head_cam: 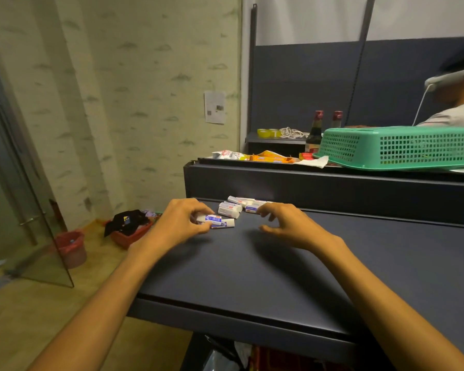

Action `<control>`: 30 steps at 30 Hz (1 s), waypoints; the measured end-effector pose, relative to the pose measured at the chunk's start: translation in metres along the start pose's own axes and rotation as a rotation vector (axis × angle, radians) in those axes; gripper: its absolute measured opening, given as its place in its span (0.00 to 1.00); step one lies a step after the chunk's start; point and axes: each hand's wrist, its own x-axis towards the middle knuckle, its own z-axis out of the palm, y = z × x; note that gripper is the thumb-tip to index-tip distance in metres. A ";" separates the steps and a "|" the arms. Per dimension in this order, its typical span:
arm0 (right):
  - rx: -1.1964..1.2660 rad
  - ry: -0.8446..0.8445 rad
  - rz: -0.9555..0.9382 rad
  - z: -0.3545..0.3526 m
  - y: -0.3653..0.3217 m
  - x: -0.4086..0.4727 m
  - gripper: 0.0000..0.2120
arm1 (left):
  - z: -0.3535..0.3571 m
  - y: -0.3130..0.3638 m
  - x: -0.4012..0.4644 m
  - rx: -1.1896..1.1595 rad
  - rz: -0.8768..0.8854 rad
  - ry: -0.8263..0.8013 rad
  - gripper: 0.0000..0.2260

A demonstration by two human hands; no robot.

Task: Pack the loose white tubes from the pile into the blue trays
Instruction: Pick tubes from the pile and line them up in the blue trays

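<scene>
Several loose white tubes (235, 207) with blue and red labels lie in a small pile at the back of the dark shelf (252, 263). My left hand (180, 223) grips two white tubes (215, 220) at the pile's left side, fingers curled over them. My right hand (284, 223) hovers just right of the pile with its fingers loosely curled and nothing in them; its fingertips are close to the nearest tube (252, 209). No blue tray is in view.
A green basket (397, 147) lies upside down on the raised shelf behind, beside snack packets (268, 157) and two dark bottles (315, 135). Another person (456, 103) sits at far right. On the floor to the left are a red bin (71, 247) and a glass door.
</scene>
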 end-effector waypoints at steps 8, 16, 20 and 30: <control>-0.011 -0.026 0.024 0.028 -0.036 0.046 0.18 | -0.015 -0.043 0.012 0.006 0.087 0.008 0.12; -0.104 -0.054 0.042 0.056 -0.060 0.075 0.19 | -0.010 -0.075 0.021 -0.021 0.159 0.004 0.12; -0.099 -0.066 0.070 0.057 -0.059 0.077 0.18 | -0.007 -0.081 0.026 -0.052 0.199 0.014 0.12; 0.251 0.128 0.141 0.028 -0.043 0.058 0.18 | 0.002 -0.074 0.038 -0.100 0.240 0.024 0.12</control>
